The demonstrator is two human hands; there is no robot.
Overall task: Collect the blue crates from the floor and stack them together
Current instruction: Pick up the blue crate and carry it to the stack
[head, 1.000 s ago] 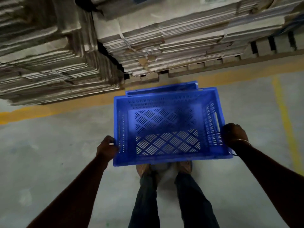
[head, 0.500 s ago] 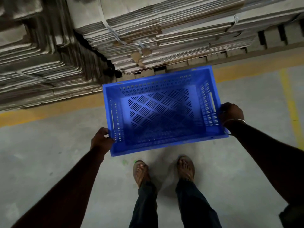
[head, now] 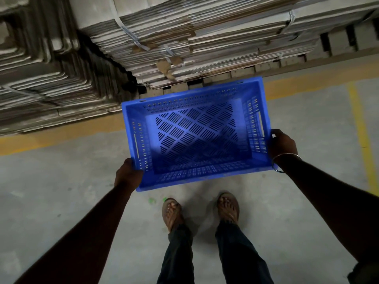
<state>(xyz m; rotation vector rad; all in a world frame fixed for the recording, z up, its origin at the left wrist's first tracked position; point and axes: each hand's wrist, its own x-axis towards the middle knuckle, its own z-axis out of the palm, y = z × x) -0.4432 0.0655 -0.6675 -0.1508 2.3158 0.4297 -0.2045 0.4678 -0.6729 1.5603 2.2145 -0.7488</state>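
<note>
I hold a blue slotted plastic crate point(head: 196, 138) in front of me, above the concrete floor, its open top facing me. My left hand point(head: 128, 174) grips the crate's left side near the front corner. My right hand point(head: 284, 144), with a metal bangle on the wrist, grips the right side. The crate is empty. Any crate under it is hidden by it.
Tall bundles of flattened cardboard point(head: 184, 37) on wooden pallets stand just beyond the crate, with another stack point(head: 45, 78) at the left. A yellow floor line point(head: 61, 136) runs along them, and a thin one point(head: 361, 130) at the right. My sandalled feet point(head: 201, 210) stand below the crate.
The crate has moved forward, away from my legs, toward the cardboard stacks. A second blue crate seen behind it a second ago is no longer visible. Both hands keep their grip.
</note>
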